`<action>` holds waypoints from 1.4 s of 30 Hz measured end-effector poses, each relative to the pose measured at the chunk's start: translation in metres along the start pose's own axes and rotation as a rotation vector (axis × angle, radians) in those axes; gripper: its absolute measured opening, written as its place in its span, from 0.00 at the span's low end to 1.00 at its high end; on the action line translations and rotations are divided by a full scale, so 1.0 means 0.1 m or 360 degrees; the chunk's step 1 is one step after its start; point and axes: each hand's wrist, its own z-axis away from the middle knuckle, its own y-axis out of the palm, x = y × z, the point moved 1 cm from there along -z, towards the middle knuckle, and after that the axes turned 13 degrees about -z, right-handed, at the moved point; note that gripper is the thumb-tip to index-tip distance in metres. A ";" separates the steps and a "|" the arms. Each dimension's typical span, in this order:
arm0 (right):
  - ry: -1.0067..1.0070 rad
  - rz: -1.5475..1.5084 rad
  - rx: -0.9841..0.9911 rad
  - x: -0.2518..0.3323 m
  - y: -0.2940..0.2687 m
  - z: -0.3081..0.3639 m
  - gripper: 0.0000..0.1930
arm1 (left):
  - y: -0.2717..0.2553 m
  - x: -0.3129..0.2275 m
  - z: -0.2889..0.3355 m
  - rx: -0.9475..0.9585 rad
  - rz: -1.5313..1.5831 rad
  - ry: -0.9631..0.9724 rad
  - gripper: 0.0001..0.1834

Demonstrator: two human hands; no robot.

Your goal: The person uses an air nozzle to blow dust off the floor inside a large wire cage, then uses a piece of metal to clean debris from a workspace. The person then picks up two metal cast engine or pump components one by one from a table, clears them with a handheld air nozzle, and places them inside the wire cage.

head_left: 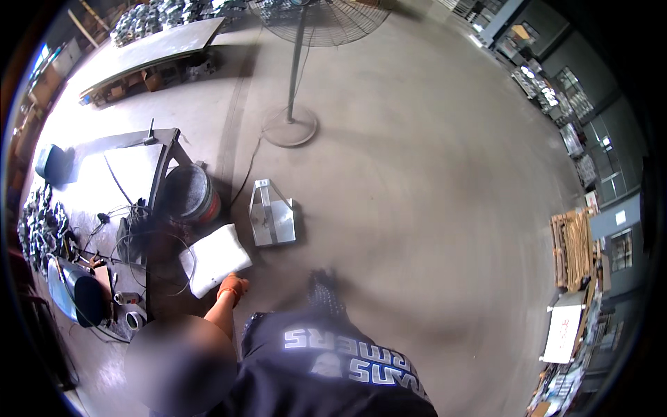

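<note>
Dark printed clothing [333, 361] fills the lower middle, cut off by the frame's lower edge. Bare concrete floor [431, 208] spreads wide to the right, open up to the fan stand [290, 128]. Left hand [233, 286] grasps the white sack [214, 258] left of centre; its long axis runs lower left to upper right. Right hand is hidden. A blur covers the lower left.
</note>
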 end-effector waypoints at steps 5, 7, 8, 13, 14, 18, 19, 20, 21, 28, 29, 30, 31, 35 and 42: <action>0.0017 0.0117 0.0169 1.74 -0.84 -0.82 0.16 | -0.26 -0.66 0.52 -0.0133 -0.0066 -0.0190 0.15; 0.0139 0.0327 0.0251 2.01 -1.11 -1.92 0.12 | 0.00 -0.59 0.21 -0.0156 0.0346 -0.0125 0.15; -0.0017 0.0639 0.0205 2.55 -1.12 -1.90 0.12 | -0.03 -0.54 0.27 -0.0080 0.0352 -0.0105 0.14; -0.0432 0.0269 0.0040 4.31 -1.26 -2.56 0.06 | -0.03 -1.10 0.37 -0.0121 0.0240 -0.0474 0.16; -0.0479 0.0082 0.0062 4.49 -1.16 -2.89 0.05 | 0.17 -0.87 -0.01 -0.0026 0.0425 -0.0486 0.15; -0.0752 0.0301 0.0273 5.42 -0.42 -3.29 0.09 | 0.40 -0.39 -1.41 0.0607 0.0850 -0.0691 0.13; -0.0786 0.0350 0.0289 5.55 -0.37 -3.36 0.10 | 0.33 -0.65 -1.62 0.0967 0.0875 -0.0634 0.16; -0.0841 0.0375 0.0330 5.72 -0.30 -3.43 0.11 | 0.32 -0.82 -1.74 0.0231 0.1096 -0.0602 0.17; -0.0885 0.0420 0.0276 5.89 -0.41 -3.55 0.12 | 0.20 -1.53 -1.62 -0.0373 0.1141 -0.0379 0.19; -0.1259 -0.0044 0.0850 7.91 0.58 -3.37 0.15 | -1.89 -3.83 -1.24 -0.0655 0.1249 0.0270 0.17; -0.1090 -0.0327 0.1019 8.23 0.72 -3.27 0.13 | -2.18 -4.03 -1.24 -0.0758 0.1031 0.0404 0.15; -0.1242 -0.0389 0.1084 8.57 0.90 -2.96 0.13 | -2.35 -4.10 -1.38 -0.0762 0.1305 0.0468 0.14; -0.1604 -0.0294 0.0994 8.90 1.01 -2.57 0.14 | -2.51 -4.10 -1.60 -0.0740 0.1411 0.0528 0.13; -0.2075 -0.0216 0.0611 9.92 1.31 -2.02 0.20 | -3.37 -4.46 -1.97 -0.0749 0.1475 0.0689 0.15; -0.1966 -0.0338 -0.0035 11.04 2.17 -2.44 0.24 | -4.09 -3.80 -3.24 -0.0754 0.1511 0.0350 0.13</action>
